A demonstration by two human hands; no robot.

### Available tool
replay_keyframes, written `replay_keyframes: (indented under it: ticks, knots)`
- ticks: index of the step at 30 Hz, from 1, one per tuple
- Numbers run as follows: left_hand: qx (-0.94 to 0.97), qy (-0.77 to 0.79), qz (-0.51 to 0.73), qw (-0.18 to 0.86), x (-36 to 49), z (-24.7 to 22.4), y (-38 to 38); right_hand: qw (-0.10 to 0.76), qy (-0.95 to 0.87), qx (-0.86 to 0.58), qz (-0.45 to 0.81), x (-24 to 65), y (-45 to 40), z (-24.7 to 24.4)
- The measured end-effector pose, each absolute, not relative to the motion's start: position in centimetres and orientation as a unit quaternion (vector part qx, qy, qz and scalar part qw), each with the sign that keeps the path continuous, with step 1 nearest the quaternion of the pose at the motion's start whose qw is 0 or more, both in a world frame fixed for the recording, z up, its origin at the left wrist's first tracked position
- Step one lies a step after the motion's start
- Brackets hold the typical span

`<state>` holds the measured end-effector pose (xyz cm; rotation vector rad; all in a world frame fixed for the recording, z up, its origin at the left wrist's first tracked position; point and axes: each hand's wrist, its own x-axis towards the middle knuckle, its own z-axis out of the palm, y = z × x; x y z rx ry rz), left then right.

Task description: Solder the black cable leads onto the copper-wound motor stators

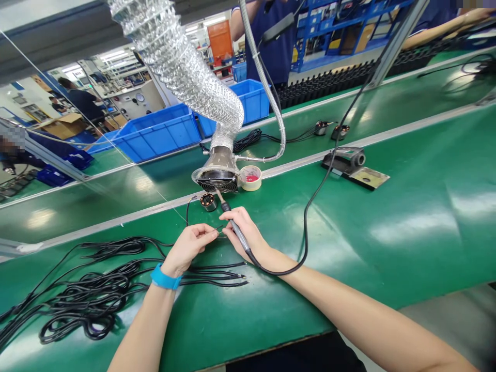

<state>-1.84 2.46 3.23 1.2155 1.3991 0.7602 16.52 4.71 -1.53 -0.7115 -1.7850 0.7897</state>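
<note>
My right hand (245, 233) is closed round the grey handle of a soldering iron (239, 235), its tip pointing up and away towards a small fan. Thumb and forefinger of my left hand (192, 241) pinch the end of a thin dark wire (219, 228). The right fingertips come close to the same wire end; whether they touch it I cannot tell. Just beyond both hands sits a round motor stator with copper windings (208, 202). Below the left wrist, several black cable ends (228, 275) lie side by side on the green mat.
A caged fan (217, 182) under a silver extraction duct (194, 67) stands ahead, beside a tape roll (251, 178) with something red inside. Coiled black cables (93, 289) lie left. A soldering iron stand (351, 163) is at right. Blue bins (158, 133) and other people are beyond.
</note>
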Motion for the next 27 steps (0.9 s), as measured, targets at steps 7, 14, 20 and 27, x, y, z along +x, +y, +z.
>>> replay_keyframes:
  ticks: [7, 14, 20, 27]
  knots:
    - [0.487, 0.578, 0.341, 0.559, -1.7, 3.0, 2.6, 0.506, -0.743, -0.294, 0.326, 16.6, 4.7, -1.4]
    - [0.481, 0.566, 0.340, 0.577, -1.3, 2.2, 2.6, 0.511, -0.731, -0.296, 0.341, 16.5, 4.7, -1.6]
    - [0.442, 0.549, 0.362, 0.610, -0.9, 2.2, 2.8, 0.526, -0.739, -0.306, 0.290, 16.3, 5.0, -1.4]
    - [0.411, 0.500, 0.382, 0.660, -1.9, 2.0, 3.4, 0.531, -0.771, -0.321, 0.147, 15.9, 6.0, -1.4]
